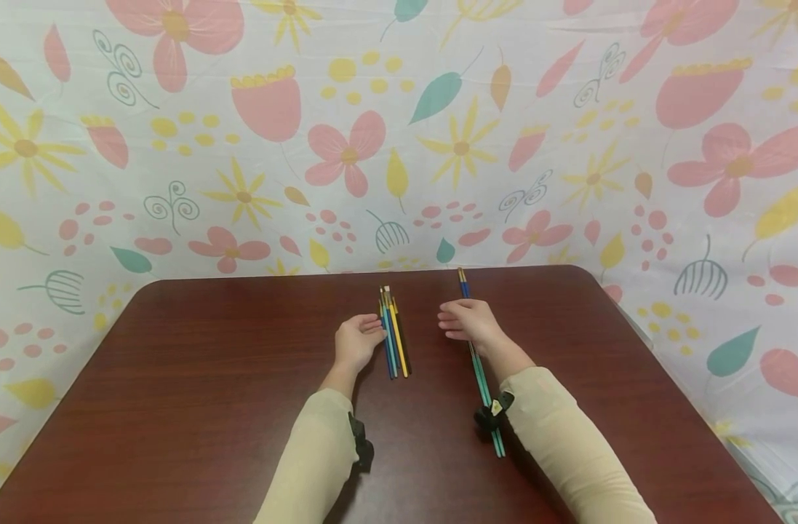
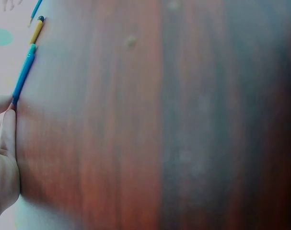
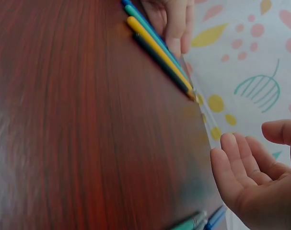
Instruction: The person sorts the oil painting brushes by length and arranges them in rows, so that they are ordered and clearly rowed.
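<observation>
A small bundle of paintbrushes lies side by side near the middle of the table, among them a yellow paintbrush [image 1: 399, 338], a dark paintbrush [image 3: 162, 62] and blue and teal ones. My left hand [image 1: 359, 342] is at the bundle's left side, its extended fingertips and thumb right at the blue handles. Over on the right, teal paintbrushes [image 1: 482, 386] lie lengthwise, with blue paintbrushes [image 1: 464, 288] behind them in line. My right hand [image 1: 471, 322] hovers over this row, palm turned inward, fingers loosely extended and holding nothing. It hides the middle of the row.
The dark red-brown wooden table [image 1: 209, 407] has rounded far corners. Behind its far edge hangs a white cloth [image 1: 399, 131] with flower and leaf prints. Black wrist cameras sit on both sleeves, the right one [image 1: 489, 418] overlapping the teal brushes in the head view.
</observation>
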### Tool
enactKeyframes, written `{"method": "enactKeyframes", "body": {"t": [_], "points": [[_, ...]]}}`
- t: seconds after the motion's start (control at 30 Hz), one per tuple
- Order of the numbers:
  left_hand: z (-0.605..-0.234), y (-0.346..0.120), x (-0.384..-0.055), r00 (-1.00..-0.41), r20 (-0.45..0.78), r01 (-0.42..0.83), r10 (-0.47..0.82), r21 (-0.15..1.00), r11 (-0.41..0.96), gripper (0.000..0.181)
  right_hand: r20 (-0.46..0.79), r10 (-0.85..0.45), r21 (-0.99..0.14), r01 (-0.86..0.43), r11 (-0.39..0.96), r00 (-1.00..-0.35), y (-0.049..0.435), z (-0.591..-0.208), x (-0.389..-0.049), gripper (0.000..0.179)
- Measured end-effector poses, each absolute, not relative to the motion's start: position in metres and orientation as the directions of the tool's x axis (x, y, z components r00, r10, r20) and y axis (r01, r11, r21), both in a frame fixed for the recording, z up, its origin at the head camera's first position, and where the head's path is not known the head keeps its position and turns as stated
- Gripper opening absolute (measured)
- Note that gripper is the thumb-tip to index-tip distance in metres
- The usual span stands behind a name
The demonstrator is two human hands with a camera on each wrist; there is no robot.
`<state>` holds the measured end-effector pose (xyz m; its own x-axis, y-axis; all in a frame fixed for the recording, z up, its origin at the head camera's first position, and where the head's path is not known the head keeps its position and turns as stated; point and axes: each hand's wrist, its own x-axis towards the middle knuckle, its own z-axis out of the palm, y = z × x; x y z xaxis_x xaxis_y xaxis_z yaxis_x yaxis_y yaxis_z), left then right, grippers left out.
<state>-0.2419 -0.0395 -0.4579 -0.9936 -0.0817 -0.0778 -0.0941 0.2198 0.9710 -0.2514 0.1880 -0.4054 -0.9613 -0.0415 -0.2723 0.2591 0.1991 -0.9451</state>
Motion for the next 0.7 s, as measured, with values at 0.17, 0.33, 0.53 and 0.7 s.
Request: {"method": "enactKeyframes", "body": {"t": [0.17, 0.33, 0.53, 0.7], "points": [[-0.460, -0.040, -0.243, -0.993, -0.084, -0.101, -0.084, 0.969, 0.227, 0.035, -0.266, -0.056, -0.950, 0.252, 0.186, -0.962, 0.177, -0.407, -0.255, 0.044], [-0.460, -0.040, -0.243, -0.994, -0.073, -0.091, -0.085, 0.969, 0.229, 0.035, -0.275, -0.051, -0.949, 0.262, 0.175, -0.960, 0.168, -0.408, -0.260, 0.043], [-0.460, -0.039, -0.243, -0.994, -0.065, -0.083, -0.085, 0.969, 0.233, 0.035, -0.291, -0.031, -0.947, 0.283, 0.153, -0.956, 0.156, -0.410, -0.265, 0.043], [-0.461, -0.039, -0.243, -0.994, -0.069, -0.088, -0.088, 0.967, 0.238, 0.035, -0.306, -0.022, -0.944, 0.301, 0.133, -0.952, 0.147, -0.414, -0.270, 0.043]]}}
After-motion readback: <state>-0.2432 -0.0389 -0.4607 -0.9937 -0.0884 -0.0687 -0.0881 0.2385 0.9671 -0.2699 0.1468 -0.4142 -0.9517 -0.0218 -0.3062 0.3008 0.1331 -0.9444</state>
